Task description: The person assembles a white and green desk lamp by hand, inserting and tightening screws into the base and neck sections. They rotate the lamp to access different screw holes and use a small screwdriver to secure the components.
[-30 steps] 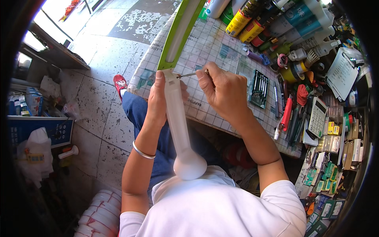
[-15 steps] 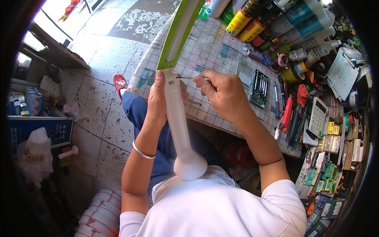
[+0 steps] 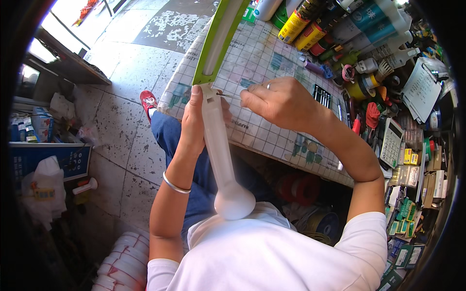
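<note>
My left hand is closed round the upper part of a long white arm. Its thumb lies along the edge, just under a green-edged strip joined to the arm's top; the whole looks like a folding lamp. The rounded white end rests against my shirt. My right hand is closed in a pinch on a thin metal screwdriver, its handle hidden by the fingers. The screwdriver points at the side of the joint beneath the green strip; whether its tip sits in a screw is too small to tell.
Under my hands is a table with a gridded cover. A case of small screwdrivers lies beyond my right wrist. Spray cans, a calculator and small boxes crowd the right side. A stool-like white stack stands lower left.
My right hand has rolled over with the back of it facing up, and the right elbow has swung outward and up. The left hand and the white arm have stayed in place.
</note>
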A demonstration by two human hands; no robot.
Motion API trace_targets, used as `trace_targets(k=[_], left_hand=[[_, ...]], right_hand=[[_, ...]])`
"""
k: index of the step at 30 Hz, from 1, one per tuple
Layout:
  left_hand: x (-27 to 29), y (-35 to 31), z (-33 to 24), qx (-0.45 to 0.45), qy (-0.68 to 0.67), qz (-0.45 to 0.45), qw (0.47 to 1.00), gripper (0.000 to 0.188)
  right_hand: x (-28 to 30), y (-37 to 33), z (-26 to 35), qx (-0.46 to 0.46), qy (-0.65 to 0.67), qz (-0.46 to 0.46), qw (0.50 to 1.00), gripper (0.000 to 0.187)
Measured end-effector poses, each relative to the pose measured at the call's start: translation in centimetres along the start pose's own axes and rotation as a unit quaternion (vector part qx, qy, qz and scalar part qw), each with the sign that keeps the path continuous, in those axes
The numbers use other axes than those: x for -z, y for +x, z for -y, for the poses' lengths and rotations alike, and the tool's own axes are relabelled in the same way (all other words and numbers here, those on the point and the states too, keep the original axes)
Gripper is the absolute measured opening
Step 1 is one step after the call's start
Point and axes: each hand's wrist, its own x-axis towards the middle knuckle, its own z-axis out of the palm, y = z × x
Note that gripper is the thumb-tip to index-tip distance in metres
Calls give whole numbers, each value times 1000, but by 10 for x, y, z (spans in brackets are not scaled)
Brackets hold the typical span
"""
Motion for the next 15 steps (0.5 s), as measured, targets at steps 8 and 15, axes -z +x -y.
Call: trace_targets(k=[8, 15], left_hand=[[1, 0, 2, 4, -7, 6, 1000, 59], [1, 1, 2, 1, -4, 9, 1000, 59]], right_hand=[[-10, 2, 17, -183, 10, -51, 982, 18], [-14, 4, 18, -162, 33, -60, 984, 14]])
